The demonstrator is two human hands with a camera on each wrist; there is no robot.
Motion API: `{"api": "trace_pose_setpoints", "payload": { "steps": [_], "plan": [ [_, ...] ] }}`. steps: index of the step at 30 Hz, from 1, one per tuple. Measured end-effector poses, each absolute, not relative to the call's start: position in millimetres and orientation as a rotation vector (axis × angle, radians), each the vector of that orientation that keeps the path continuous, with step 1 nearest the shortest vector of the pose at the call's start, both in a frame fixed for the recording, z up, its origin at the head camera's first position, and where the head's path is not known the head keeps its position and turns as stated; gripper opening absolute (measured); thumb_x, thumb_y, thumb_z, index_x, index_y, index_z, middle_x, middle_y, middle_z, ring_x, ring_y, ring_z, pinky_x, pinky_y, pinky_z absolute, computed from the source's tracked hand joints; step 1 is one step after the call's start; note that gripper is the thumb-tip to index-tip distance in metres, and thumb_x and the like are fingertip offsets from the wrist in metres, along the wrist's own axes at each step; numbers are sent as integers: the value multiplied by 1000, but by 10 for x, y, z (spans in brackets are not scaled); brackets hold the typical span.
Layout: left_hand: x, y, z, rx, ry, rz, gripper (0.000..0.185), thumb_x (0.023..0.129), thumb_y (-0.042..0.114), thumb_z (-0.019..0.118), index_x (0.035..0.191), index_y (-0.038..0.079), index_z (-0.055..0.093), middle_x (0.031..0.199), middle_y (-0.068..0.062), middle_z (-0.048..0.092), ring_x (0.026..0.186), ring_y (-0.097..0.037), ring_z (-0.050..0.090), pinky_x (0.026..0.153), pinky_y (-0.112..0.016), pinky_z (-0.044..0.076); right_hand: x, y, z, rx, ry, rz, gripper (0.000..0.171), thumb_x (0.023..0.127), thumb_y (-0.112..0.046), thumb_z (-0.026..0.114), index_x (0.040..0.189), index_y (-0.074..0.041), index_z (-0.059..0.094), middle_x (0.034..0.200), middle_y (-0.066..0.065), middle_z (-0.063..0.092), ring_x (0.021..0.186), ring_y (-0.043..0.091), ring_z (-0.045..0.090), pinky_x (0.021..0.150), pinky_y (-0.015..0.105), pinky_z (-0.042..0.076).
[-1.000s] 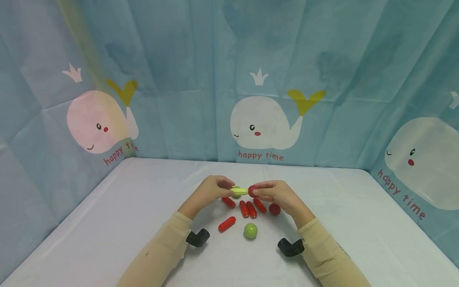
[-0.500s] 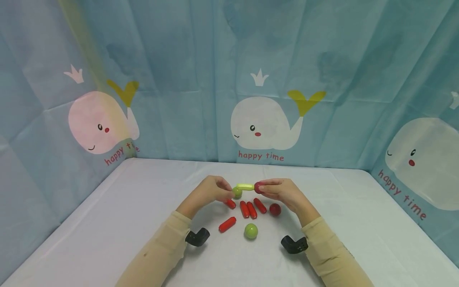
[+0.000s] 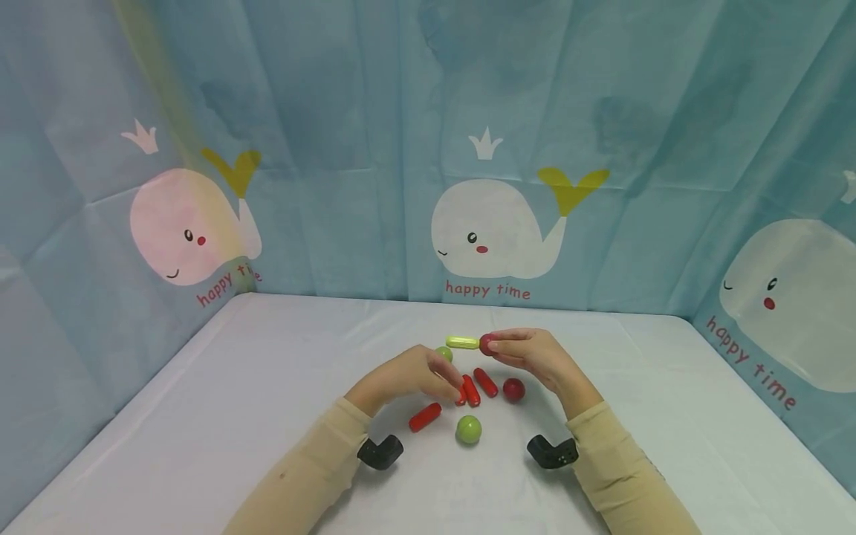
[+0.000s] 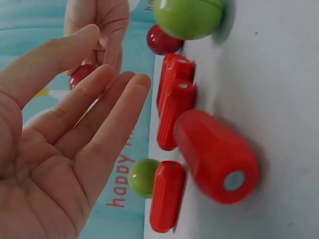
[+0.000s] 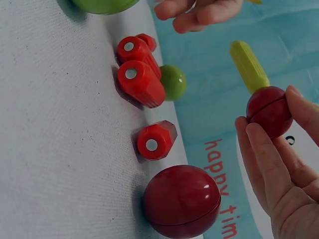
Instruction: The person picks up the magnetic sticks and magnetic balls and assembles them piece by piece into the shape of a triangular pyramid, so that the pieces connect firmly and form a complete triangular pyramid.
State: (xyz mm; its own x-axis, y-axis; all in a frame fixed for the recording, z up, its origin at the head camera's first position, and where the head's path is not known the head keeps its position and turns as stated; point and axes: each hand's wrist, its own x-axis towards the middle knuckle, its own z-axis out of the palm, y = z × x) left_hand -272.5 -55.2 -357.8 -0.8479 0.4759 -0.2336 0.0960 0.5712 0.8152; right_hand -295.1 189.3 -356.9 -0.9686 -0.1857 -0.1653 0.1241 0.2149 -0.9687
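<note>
My right hand (image 3: 535, 357) pinches a dark red ball (image 5: 269, 111) between thumb and fingers, above the table. A yellow-green ribbed stick (image 5: 248, 67) juts from that ball, end against it, clear of the left hand. My left hand (image 3: 421, 373) holds nothing; its fingers are extended and slightly bent in the left wrist view. It hovers over several red sticks, among them a tilted stick (image 3: 471, 390) and a nearer stick (image 4: 219, 159) with a silvery disc in its end. In the head view the left hand partly hides the red sticks behind it.
A green ball (image 3: 469, 429) lies nearest the person, and another green ball (image 3: 444, 354) sits behind the left hand. A second dark red ball (image 3: 513, 390) rests below the right hand. Black curved devices (image 3: 380, 452) are worn on both wrists. A blue whale-print curtain (image 3: 334, 148) surrounds the white table (image 3: 200, 416).
My left hand has let go of the yellow-green stick and moved nearer and right, over the red sticks. My right hand has carried the joined ball and stick slightly away and right.
</note>
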Motion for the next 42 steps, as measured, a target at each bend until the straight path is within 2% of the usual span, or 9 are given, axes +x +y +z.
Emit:
{"api": "trace_pose_setpoints", "payload": {
  "steps": [10, 19, 29, 42],
  "plan": [
    [-2683, -476, -3651, 593, 2290, 1197, 21, 81, 25, 79, 101, 20, 76, 102, 6, 73, 91, -14, 66, 87, -34, 52, -2955, 1913, -3577, -96, 2236, -1824, 48, 92, -23, 71, 131, 3, 60, 120, 12, 72, 107, 16, 71, 104, 43, 47],
    [-2641, -414, -3677, 616, 2299, 1116, 21, 80, 26, 81, 100, 22, 77, 94, 8, 72, 90, -14, 63, 83, -35, 51, -2963, 1908, -3578, -77, 2227, -1830, 50, 91, -25, 73, 130, 3, 61, 121, 12, 71, 104, 15, 71, 106, 44, 46],
    [-2622, -400, -3709, 598, 2297, 1108, 20, 79, 23, 83, 99, 22, 78, 95, 10, 74, 91, -12, 65, 86, -35, 52, -2964, 1897, -3579, -51, 2237, -1827, 49, 91, -26, 73, 130, 2, 62, 120, 12, 72, 105, 16, 72, 105, 44, 46],
    [-2556, -381, -3703, 611, 2271, 1072, 19, 77, 22, 84, 96, 23, 79, 91, 9, 74, 86, -11, 68, 81, -32, 52, -2962, 1890, -3609, -45, 2241, -1827, 45, 91, -24, 72, 128, 1, 64, 117, 10, 73, 106, 17, 72, 105, 44, 47]
  ]
}}
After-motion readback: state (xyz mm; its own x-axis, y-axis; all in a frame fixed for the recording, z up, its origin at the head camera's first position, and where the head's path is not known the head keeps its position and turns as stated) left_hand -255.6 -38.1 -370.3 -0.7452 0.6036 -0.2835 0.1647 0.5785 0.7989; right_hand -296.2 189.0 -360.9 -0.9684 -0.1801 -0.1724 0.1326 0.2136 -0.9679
